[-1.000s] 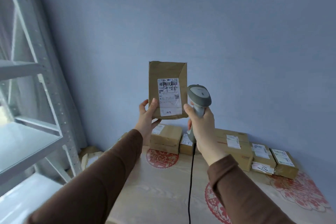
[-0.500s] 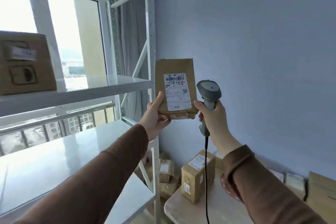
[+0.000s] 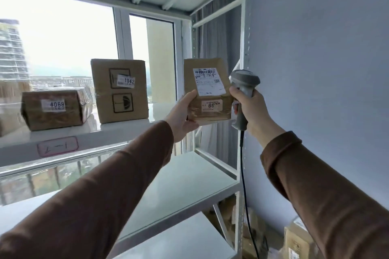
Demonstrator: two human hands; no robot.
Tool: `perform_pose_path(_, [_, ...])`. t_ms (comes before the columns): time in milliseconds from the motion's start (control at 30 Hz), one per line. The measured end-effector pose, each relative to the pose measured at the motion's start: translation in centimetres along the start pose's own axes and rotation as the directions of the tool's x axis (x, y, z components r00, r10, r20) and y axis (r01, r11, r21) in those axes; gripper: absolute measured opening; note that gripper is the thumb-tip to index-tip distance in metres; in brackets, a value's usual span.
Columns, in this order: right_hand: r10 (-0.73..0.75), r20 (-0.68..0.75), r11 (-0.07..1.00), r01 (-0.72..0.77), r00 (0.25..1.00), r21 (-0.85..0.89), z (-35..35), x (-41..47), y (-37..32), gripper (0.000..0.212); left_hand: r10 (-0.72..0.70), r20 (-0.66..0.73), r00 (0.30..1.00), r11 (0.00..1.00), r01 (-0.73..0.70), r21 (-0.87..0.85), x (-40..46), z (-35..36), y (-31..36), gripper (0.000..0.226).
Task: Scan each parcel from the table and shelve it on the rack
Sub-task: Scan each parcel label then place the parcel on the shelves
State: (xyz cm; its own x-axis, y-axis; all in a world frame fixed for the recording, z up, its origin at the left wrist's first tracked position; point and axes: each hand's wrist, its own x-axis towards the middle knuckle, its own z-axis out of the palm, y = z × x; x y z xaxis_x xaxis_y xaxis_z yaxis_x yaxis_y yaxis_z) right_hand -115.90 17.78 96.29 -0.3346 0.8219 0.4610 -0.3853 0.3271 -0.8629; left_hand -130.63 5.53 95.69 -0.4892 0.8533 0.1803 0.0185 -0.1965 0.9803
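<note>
My left hand (image 3: pixel 182 114) holds a small brown parcel (image 3: pixel 207 109) upright by its lower left corner, its white shipping label and a numbered sticker facing me. My right hand (image 3: pixel 251 110) grips a grey barcode scanner (image 3: pixel 244 82) just right of the parcel, its black cable hanging down. The parcel hovers in front of the right end of the white rack's shelf (image 3: pixel 117 131), level with it. Two parcels stand on that shelf: an upright box tagged 1042 (image 3: pixel 120 90) and a taped box tagged 4068 (image 3: pixel 53 108).
The white metal rack (image 3: pixel 242 69) stands before a bright window, with a lower shelf (image 3: pixel 179 187) below. A pink label (image 3: pixel 57 146) sits on the shelf edge. More boxes (image 3: pixel 297 239) lie low at the right by the blue wall.
My view has swung left from the table to the rack. Both hands stayed together, carrying the parcel and scanner up to the labelled shelf where the two boxes stand.
</note>
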Motion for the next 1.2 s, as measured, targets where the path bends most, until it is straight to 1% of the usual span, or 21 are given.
perform_pose_path(67, [0.015, 0.019, 1.0, -0.016, 1.0, 0.024, 2.1, 1.8, 0.6, 0.021, -0.006, -0.045, 0.999, 1.0, 0.006, 0.006, 1.9, -1.4, 0.5, 0.024])
perform_pose_path(100, [0.026, 0.029, 0.999, -0.027, 0.999, 0.038, 3.0, 2.7, 1.0, 0.022, 0.001, -0.068, 0.998, 1.0, 0.0, 0.008, 2.7, -2.2, 0.9, 0.026])
perform_pose_path(233, [0.071, 0.053, 0.994, -0.076, 0.996, 0.079, 6.2, 6.2, 2.6, 0.018, 0.011, -0.122, 0.992, 0.995, 0.002, 0.101, 6.4, -4.1, 1.2, 0.043])
perform_pose_path(367, [0.151, 0.091, 0.985, -0.158, 0.984, 0.063, 8.2, 10.2, 5.0, 0.024, 0.045, -0.19, 0.981, 0.991, -0.02, 0.135, 11.7, -6.5, -0.2, 0.06])
perform_pose_path(400, [0.174, 0.105, 0.982, -0.181, 0.979, 0.06, 8.6, 11.2, 5.7, 0.023, 0.063, -0.215, 0.975, 0.99, -0.034, 0.135, 12.9, -7.1, -0.5, 0.068])
perform_pose_path(433, [0.198, 0.118, 0.977, -0.206, 0.973, 0.058, 9.0, 12.2, 6.3, 0.022, 0.062, -0.251, 0.966, 0.99, -0.028, 0.139, 14.3, -7.6, -0.9, 0.081])
perform_pose_path(467, [0.221, 0.129, 0.972, -0.229, 0.967, 0.055, 9.4, 13.2, 6.9, 0.022, 0.052, -0.288, 0.956, 0.989, -0.009, 0.147, 15.7, -8.2, -1.3, 0.096])
perform_pose_path(500, [0.244, 0.141, 0.966, -0.253, 0.959, 0.049, 9.8, 14.1, 7.5, 0.025, 0.039, -0.314, 0.949, 0.988, 0.01, 0.153, 16.9, -8.6, -1.6, 0.104])
perform_pose_path(533, [0.266, 0.157, 0.961, -0.275, 0.951, 0.039, 10.2, 15.1, 8.0, 0.027, 0.03, -0.327, 0.944, 0.99, 0.018, 0.143, 17.9, -8.9, -1.8, 0.101])
perform_pose_path(600, [0.31, 0.195, 0.947, -0.321, 0.93, 0.022, 11.1, 16.9, 9.0, 0.03, 0.035, -0.346, 0.938, 0.993, 0.005, 0.115, 19.3, -9.1, -1.8, 0.081])
perform_pose_path(633, [0.335, 0.216, 0.937, -0.347, 0.917, 0.021, 11.5, 17.7, 9.4, 0.03, 0.037, -0.36, 0.932, 0.993, 0.004, 0.114, 19.8, -9.3, -1.8, 0.077])
perform_pose_path(700, [0.377, 0.262, 0.916, -0.399, 0.888, 0.034, 12.3, 19.0, 10.1, 0.031, 0.019, -0.398, 0.917, 0.991, 0.035, 0.128, 20.7, -9.7, -1.9, 0.082])
perform_pose_path(767, [0.387, 0.297, 0.91, -0.413, 0.873, 0.026, 13.0, 19.9, 10.5, 0.025, 0.003, -0.441, 0.898, 0.99, 0.059, 0.126, 21.5, -10.2, -2.0, 0.086])
perform_pose_path(867, [0.39, 0.342, 0.909, -0.416, 0.855, 0.002, 14.0, 20.7, 10.9, 0.022, 0.006, -0.496, 0.869, 0.988, 0.07, 0.135, 22.2, -10.8, -2.0, 0.081])
perform_pose_path(900, [0.396, 0.354, 0.907, -0.421, 0.847, -0.005, 14.3, 20.8, 11.0, 0.024, 0.006, -0.509, 0.861, 0.987, 0.075, 0.139, 22.4, -11.0, -2.0, 0.084])
perform_pose_path(933, [0.404, 0.364, 0.903, -0.429, 0.839, -0.012, 14.5, 21.0, 11.1, 0.024, 0.008, -0.512, 0.859, 0.986, 0.079, 0.147, 22.9, -11.6, -2.0, 0.094])
perform_pose_path(1000, [0.427, 0.371, 0.892, -0.45, 0.825, -0.026, 15.0, 21.1, 11.4, 0.017, 0.004, -0.542, 0.841, 0.974, 0.12, 0.192, 25.9, -14.2, -3.2, 0.132])
perform_pose_path(1033, [0.436, 0.372, 0.888, -0.46, 0.82, -0.029, 15.1, 21.1, 11.5, 0.014, -0.014, -0.56, 0.828, 0.958, 0.172, 0.229, 28.5, -16.3, -4.4, 0.15])
perform_pose_path(1067, [0.442, 0.37, 0.885, -0.465, 0.817, -0.029, 15.2, 21.2, 11.6, 0.012, -0.032, -0.573, 0.819, 0.943, 0.215, 0.255, 30.4, -17.8, -5.3, 0.16])
perform_pose_path(1133, [0.442, 0.366, 0.885, -0.466, 0.819, -0.028, 15.4, 21.3, 11.8, 0.011, -0.055, -0.592, 0.804, 0.915, 0.277, 0.292, 32.1, -19.0, -6.2, 0.167])
perform_pose_path(1200, [0.441, 0.365, 0.887, -0.46, 0.82, -0.038, 15.8, 21.5, 12.0, 0.011, -0.044, -0.596, 0.802, 0.9, 0.29, 0.325, 31.0, -18.0, -5.7, 0.156])
